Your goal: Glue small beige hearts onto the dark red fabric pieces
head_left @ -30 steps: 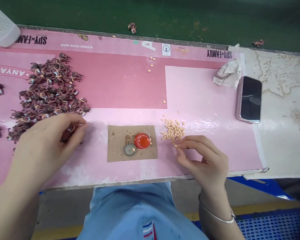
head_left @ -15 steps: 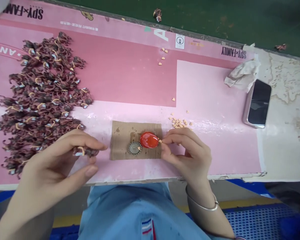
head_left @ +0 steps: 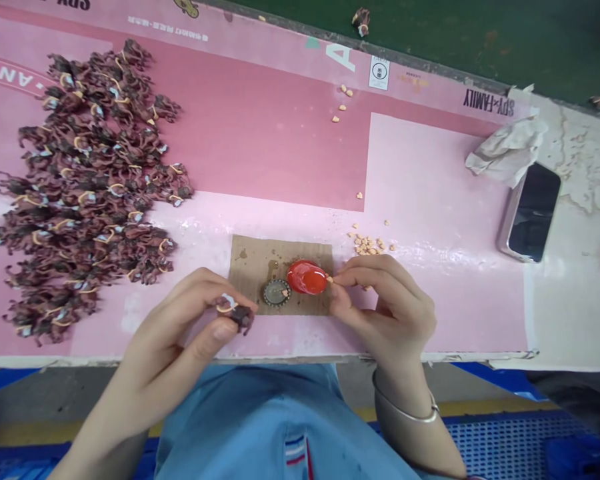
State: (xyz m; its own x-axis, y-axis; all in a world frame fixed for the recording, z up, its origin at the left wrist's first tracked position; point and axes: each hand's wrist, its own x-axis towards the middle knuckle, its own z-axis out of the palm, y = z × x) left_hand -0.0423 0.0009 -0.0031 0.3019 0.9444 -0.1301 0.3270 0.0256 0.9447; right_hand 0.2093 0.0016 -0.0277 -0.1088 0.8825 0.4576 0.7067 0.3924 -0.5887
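Observation:
Between thumb and fingers, my left hand grips a small brown figurine with a pale band, left of the cardboard piece. My right hand pinches a tiny beige piece at the right rim of a red oval cap. The cap stands on the cardboard. A bottle cap with a ridged edge, holding liquid and a beige bit, lies just left of it. Behind my right hand is a little heap of beige pieces.
A large pile of similar brown figurines covers the left of the pink table sheet. Several beige bits are scattered further back. A phone and crumpled paper lie at right. One figurine rests on the green surface beyond.
My left hand has moved right with the figurine, from beside the pile to the cardboard's left edge, turning it. My right hand stays at the red cap. The view has shifted slightly.

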